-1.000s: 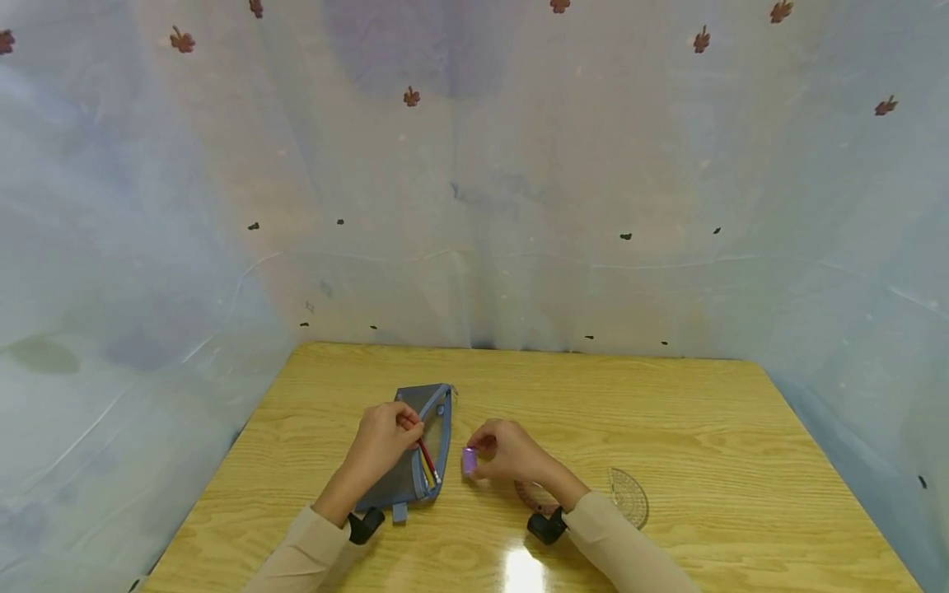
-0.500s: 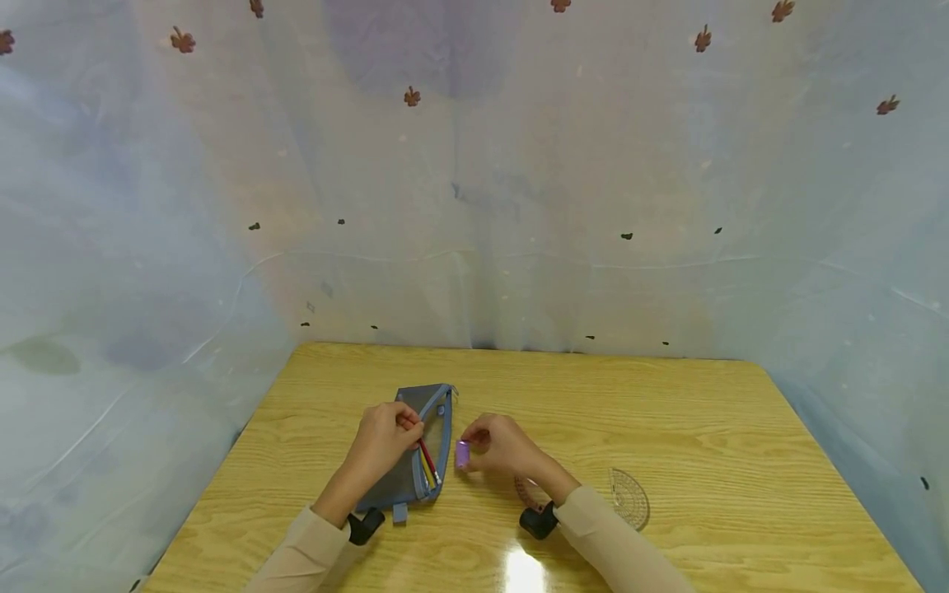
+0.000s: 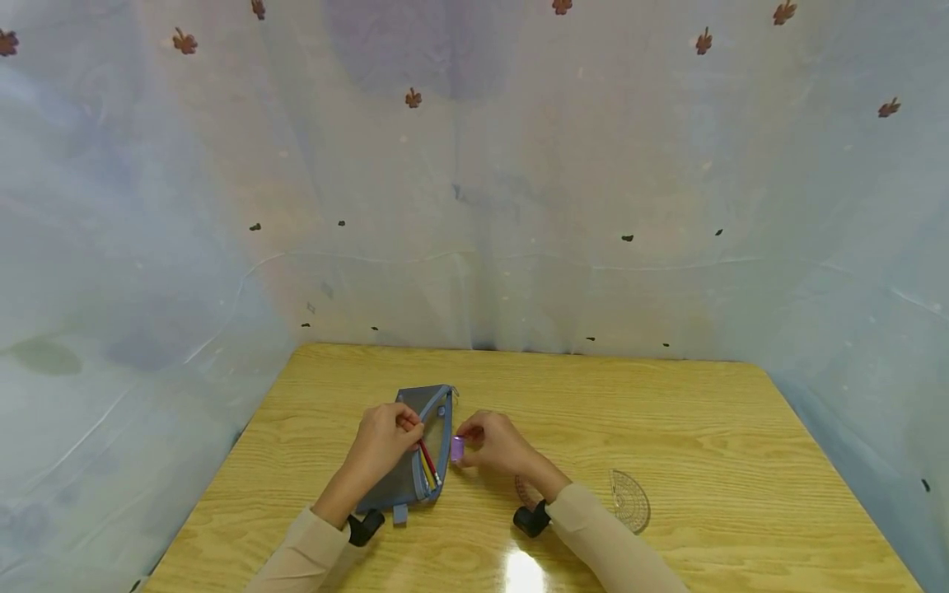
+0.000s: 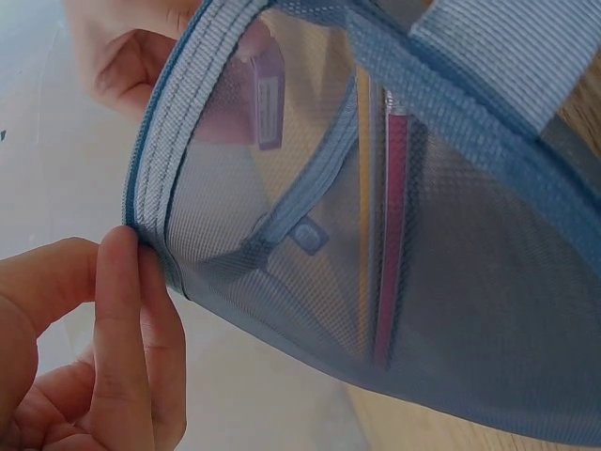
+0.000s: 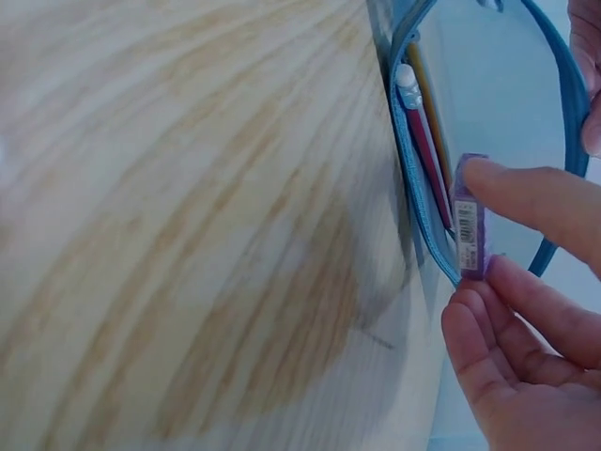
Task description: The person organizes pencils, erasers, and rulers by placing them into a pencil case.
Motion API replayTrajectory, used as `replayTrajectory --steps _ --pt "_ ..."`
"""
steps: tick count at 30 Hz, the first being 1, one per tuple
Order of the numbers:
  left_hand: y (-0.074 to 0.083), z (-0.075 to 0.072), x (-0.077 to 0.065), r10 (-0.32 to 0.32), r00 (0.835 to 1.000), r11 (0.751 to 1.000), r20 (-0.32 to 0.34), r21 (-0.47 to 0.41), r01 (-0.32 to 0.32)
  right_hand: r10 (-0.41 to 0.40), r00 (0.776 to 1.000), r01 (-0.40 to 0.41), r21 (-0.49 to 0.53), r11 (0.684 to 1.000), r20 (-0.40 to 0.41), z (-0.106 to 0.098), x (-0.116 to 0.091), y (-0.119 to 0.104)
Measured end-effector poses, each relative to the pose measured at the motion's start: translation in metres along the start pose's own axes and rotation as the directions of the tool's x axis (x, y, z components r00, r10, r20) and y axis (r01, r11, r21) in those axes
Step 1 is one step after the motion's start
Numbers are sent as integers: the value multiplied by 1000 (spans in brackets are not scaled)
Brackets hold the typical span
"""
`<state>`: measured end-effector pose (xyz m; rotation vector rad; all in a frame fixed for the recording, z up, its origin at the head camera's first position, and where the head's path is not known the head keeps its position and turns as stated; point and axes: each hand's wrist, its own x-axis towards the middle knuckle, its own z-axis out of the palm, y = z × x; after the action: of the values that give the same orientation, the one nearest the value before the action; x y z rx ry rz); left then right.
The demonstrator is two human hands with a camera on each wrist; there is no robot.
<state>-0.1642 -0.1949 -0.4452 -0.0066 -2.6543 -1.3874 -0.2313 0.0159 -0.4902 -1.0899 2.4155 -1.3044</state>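
Note:
A blue-grey mesh pencil case (image 3: 387, 487) lies on the table with its zipped mouth held apart. My left hand (image 3: 381, 432) pinches the edge of that mouth between thumb and fingers. Inside the case are a red pencil (image 5: 424, 150) with a white eraser end and a yellow pencil (image 4: 364, 188). In my right hand (image 3: 498, 445) is a small purple eraser (image 5: 468, 221) with a barcode label, gripped at its two ends between fingers and thumb. The eraser is at the right side of the case's mouth, and shows through the mesh in the left wrist view.
A clear half-round protractor (image 3: 630, 502) lies to the right of my right forearm. Another protractor with reddish marks (image 3: 525, 492) is partly hidden under my right wrist. The wooden table (image 3: 704, 445) ends at a patterned curtain (image 3: 519, 296) behind it.
My right hand has moved left and slightly away from me, carrying the purple eraser up to the pencil case. The left hand keeps its hold on the case's edge.

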Motion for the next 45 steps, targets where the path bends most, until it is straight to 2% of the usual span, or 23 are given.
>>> replayTrajectory --steps 8,20,29,37,45 --pt "0 -1 -2 -7 1000 1000 6 7 7 -22 1000 22 -24 999 -10 7 8 0" --pt "1 -1 -1 9 1000 1000 -9 10 -9 10 1000 -11 -41 999 -24 16 12 -5" --pt "-1 0 -1 18 1000 1000 -11 5 -18 0 998 -3 -53 999 -60 22 18 -4" --pt "-1 -1 -1 24 1000 1000 -9 9 -23 8 999 -12 -80 997 -52 24 20 -5" --pt "1 -1 -1 19 1000 1000 -4 12 -19 10 999 -12 -55 998 -37 26 23 -5"
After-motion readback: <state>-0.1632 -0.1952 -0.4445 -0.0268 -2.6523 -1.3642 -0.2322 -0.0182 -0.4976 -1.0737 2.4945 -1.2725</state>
